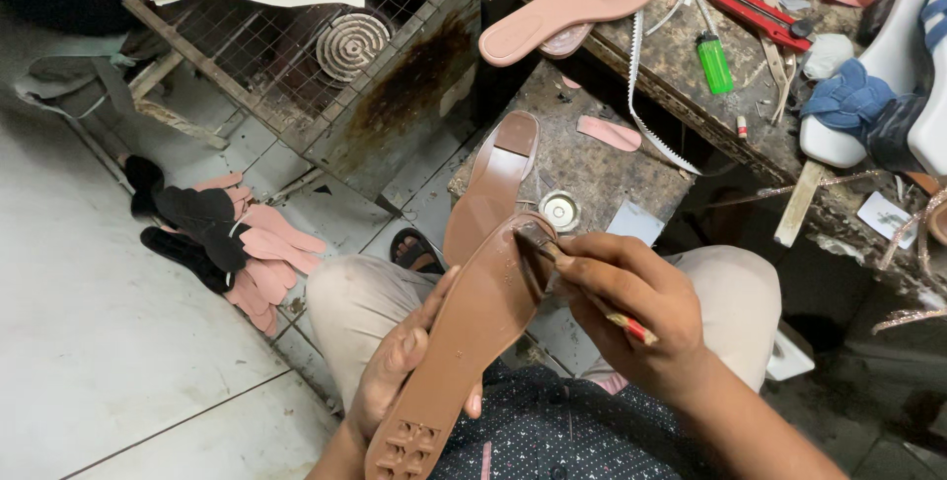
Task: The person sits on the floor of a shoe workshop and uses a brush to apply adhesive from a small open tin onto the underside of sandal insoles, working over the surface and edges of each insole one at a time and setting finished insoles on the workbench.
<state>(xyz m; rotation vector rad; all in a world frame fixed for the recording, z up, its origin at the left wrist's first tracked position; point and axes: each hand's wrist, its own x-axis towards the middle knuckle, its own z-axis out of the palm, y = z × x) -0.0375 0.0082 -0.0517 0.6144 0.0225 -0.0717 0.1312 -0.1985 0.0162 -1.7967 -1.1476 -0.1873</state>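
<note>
Two hands at work: my left hand [400, 367] clamps the brown sole [464, 342] over my lap, my right hand [631, 307] pinches a brush [577, 278] against its toe; a second sole [493, 184] leans on the desk [592, 159] edge

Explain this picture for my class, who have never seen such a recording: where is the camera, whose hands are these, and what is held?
There is one picture, from a camera on the person's head, looking down at their lap. The left hand holds a brown shoe sole from below. The right hand holds a small brush, its tip on the sole's toe end. Another sole leans on a stone block, near a small tin. A green lighter lies on the workbench. More insoles lie on the floor.
</note>
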